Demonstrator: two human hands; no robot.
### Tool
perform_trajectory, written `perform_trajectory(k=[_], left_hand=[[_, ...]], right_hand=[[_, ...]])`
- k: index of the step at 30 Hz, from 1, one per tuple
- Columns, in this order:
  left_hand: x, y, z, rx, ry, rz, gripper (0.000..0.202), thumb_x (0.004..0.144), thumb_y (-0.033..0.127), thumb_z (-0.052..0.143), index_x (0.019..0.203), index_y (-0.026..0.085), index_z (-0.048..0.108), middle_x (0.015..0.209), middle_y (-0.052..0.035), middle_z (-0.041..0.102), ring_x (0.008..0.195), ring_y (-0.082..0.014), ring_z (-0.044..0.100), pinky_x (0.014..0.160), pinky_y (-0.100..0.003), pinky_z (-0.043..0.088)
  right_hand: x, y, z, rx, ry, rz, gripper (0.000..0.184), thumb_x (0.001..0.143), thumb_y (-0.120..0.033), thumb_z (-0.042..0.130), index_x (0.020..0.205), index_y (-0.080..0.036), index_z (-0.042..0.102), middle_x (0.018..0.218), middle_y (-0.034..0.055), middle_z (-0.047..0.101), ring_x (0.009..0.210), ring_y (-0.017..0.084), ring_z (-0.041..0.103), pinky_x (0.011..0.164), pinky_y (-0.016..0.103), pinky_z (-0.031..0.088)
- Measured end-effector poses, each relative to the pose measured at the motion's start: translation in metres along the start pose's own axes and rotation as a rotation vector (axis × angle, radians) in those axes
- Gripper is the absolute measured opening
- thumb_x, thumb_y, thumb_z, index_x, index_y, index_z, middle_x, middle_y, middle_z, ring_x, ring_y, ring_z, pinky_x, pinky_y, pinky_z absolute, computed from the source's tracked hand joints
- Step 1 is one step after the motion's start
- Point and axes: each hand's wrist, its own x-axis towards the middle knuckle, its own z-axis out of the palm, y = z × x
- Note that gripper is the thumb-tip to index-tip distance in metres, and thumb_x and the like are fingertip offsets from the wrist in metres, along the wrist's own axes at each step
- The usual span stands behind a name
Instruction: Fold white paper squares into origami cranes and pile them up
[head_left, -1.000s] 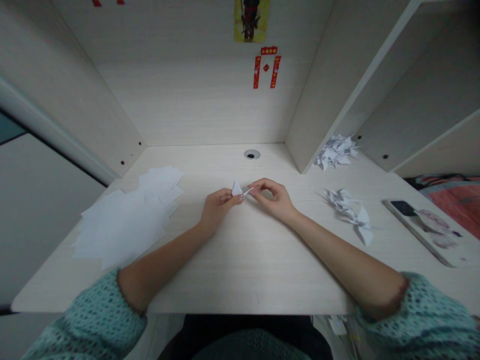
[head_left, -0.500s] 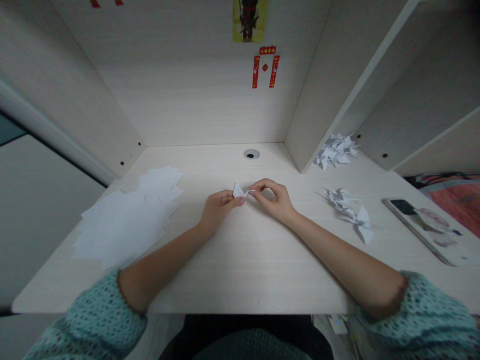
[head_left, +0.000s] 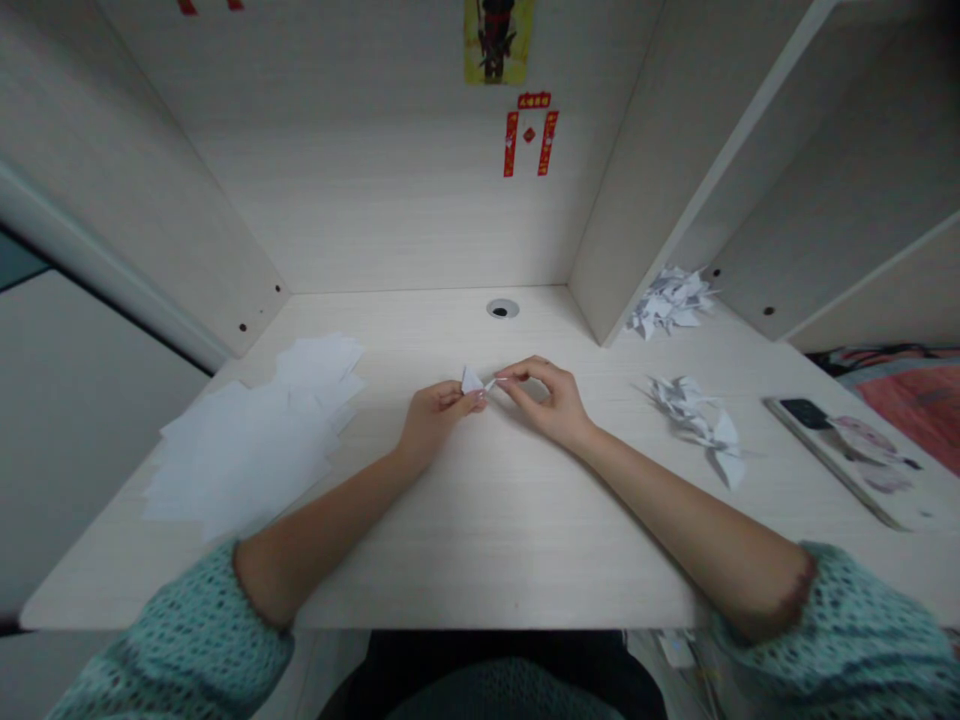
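Between my hands, a small folded paper figure (head_left: pixel 472 381) in white is held just above the desk, with a thin point sticking out to the right. My left hand (head_left: pixel 439 415) pinches its body between thumb and fingers. Thumb and forefinger of my right hand (head_left: pixel 546 398) are closed on the thin point. Off to the left lies a spread pile of white paper sheets (head_left: pixel 255 445). Several folded paper pieces (head_left: pixel 697 420) rest to the right of my right hand.
A larger heap of folded paper (head_left: pixel 673 302) sits behind the upright divider (head_left: pixel 637 220). At the right lies a phone in a patterned case (head_left: pixel 847 460), near a red cloth (head_left: pixel 911 410). A round cable hole (head_left: pixel 502 309) opens at the back of the desk (head_left: pixel 510 540).
Both hands keep their hold on the folded paper figure. My left hand and the figure's body have shifted very slightly to the left; everything else lies as before.
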Motion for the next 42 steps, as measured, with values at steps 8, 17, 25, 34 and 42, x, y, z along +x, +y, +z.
perform_trajectory(k=[8,17,25,34,42], left_hand=[[-0.0006,-0.001,-0.001,0.061,-0.035,0.022,0.031,0.071,0.046,0.069,0.075,0.016,0.068,0.075,-0.0069,0.074,0.075,-0.0208,0.07,0.075,-0.031,0.053],[-0.0016,0.002,-0.0008,0.082,-0.044,0.013,0.028,0.071,0.045,0.068,0.074,0.016,0.068,0.071,-0.0058,0.073,0.07,-0.0187,0.068,0.073,-0.031,0.053],[-0.0015,0.0022,-0.0007,0.103,-0.069,0.029,0.029,0.072,0.045,0.067,0.072,0.016,0.067,0.072,-0.0051,0.073,0.069,-0.0174,0.067,0.072,-0.029,0.053],[-0.0014,0.0015,0.0,0.099,-0.06,0.023,0.029,0.072,0.045,0.066,0.074,0.016,0.068,0.073,-0.0056,0.073,0.07,-0.018,0.068,0.073,-0.03,0.053],[-0.0015,0.0015,0.0007,0.06,-0.025,0.001,0.03,0.071,0.046,0.068,0.072,0.016,0.067,0.072,-0.0061,0.073,0.072,-0.0195,0.069,0.073,-0.031,0.053]], right_hand=[[0.0021,0.0101,0.0007,0.111,0.0,0.106,0.009,0.081,-0.026,0.065,0.079,-0.022,0.073,0.077,0.003,0.071,0.073,0.017,0.06,0.071,0.031,0.046],[0.0052,0.0053,-0.0011,0.165,-0.058,0.145,0.01,0.08,-0.03,0.065,0.078,-0.022,0.072,0.081,0.0037,0.072,0.076,0.017,0.061,0.073,0.031,0.044],[0.004,0.0076,0.0018,0.282,-0.103,0.243,0.014,0.078,-0.034,0.066,0.076,-0.02,0.07,0.08,0.0037,0.071,0.078,0.018,0.063,0.073,0.03,0.045],[0.0027,0.009,0.0036,0.271,-0.116,0.238,0.016,0.082,-0.032,0.061,0.08,-0.02,0.071,0.08,0.0029,0.071,0.078,0.017,0.063,0.076,0.03,0.046],[0.0032,0.0069,0.0012,0.163,-0.001,0.138,0.018,0.078,-0.034,0.067,0.092,-0.023,0.072,0.086,0.0047,0.071,0.078,0.018,0.062,0.074,0.033,0.048]])
